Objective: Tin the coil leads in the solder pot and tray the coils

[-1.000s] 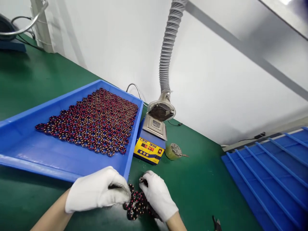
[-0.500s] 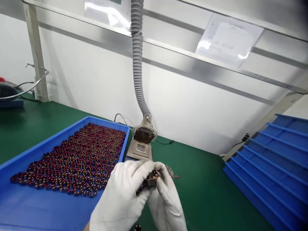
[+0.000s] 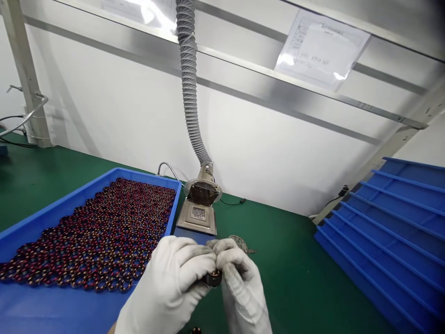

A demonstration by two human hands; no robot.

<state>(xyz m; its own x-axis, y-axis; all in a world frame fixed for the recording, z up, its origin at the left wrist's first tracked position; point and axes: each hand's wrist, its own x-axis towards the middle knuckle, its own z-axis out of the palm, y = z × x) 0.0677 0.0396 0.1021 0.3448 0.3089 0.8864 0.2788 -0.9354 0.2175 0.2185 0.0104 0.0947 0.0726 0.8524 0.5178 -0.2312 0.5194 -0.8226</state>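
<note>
In white gloves, both of my hands meet low in the middle of the head view. My left hand [image 3: 170,278] is closed around a small dark ring-shaped coil [image 3: 213,278] with copper-coloured spots on its edge; the fingers cover most of it. My right hand [image 3: 243,283] is right beside the coil, fingers curled and pressed together at its upper right; what they pinch is hidden. Left of my hands, a blue tray [image 3: 86,188] holds a dense layer of similar coils [image 3: 111,236]. Another coil [image 3: 196,330] shows partly at the bottom edge.
Behind my hands stands a metal plate fixture [image 3: 196,215] below a round hood [image 3: 202,192] on a grey hose [image 3: 189,83]. A flat metal disc [image 3: 239,242] lies past my right hand. Stacked blue trays [image 3: 382,241] lean at right on the green table [image 3: 295,278].
The view has shifted slightly, moving the scene left. The coil has turned lower between my hands, and my right fingers have moved from its side up over its edge, curling tighter.
</note>
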